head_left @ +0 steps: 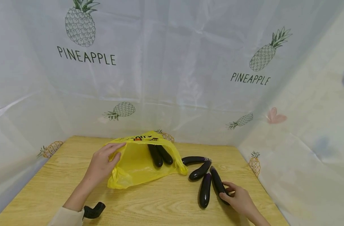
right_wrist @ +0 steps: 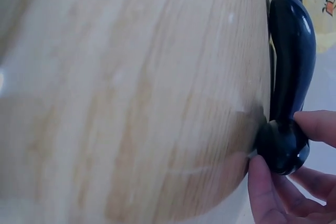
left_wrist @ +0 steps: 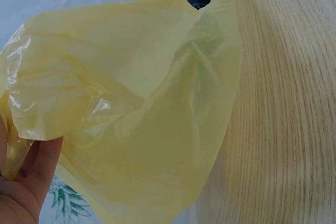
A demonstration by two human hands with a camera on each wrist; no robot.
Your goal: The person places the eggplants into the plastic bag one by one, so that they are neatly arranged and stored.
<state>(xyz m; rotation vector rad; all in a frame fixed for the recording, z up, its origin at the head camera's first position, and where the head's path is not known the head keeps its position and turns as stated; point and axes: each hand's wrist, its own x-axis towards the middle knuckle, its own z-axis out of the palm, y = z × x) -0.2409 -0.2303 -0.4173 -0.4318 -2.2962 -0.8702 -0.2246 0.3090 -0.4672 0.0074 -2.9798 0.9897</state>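
My left hand (head_left: 102, 162) pinches the edge of a yellow plastic bag (head_left: 138, 157), whose mouth gapes toward me; the left wrist view shows its thin side (left_wrist: 131, 108) held up by the fingers. Two dark eggplants (head_left: 155, 156) lie inside the bag. To the right, my right hand (head_left: 239, 201) grips the near end of an eggplant (head_left: 218, 183) between thumb and fingers; the right wrist view shows this rounded end (right_wrist: 284, 148) between the fingertips. Beside it lies another eggplant (head_left: 205, 191), with two more, one (head_left: 200, 171) nearer and one (head_left: 194, 160) touching the bag's right side.
The wooden table (head_left: 149, 207) is enclosed by pale sheeting (head_left: 172, 78) printed with pineapples at the back and sides. A black device (head_left: 94, 210) sits at my left wrist.
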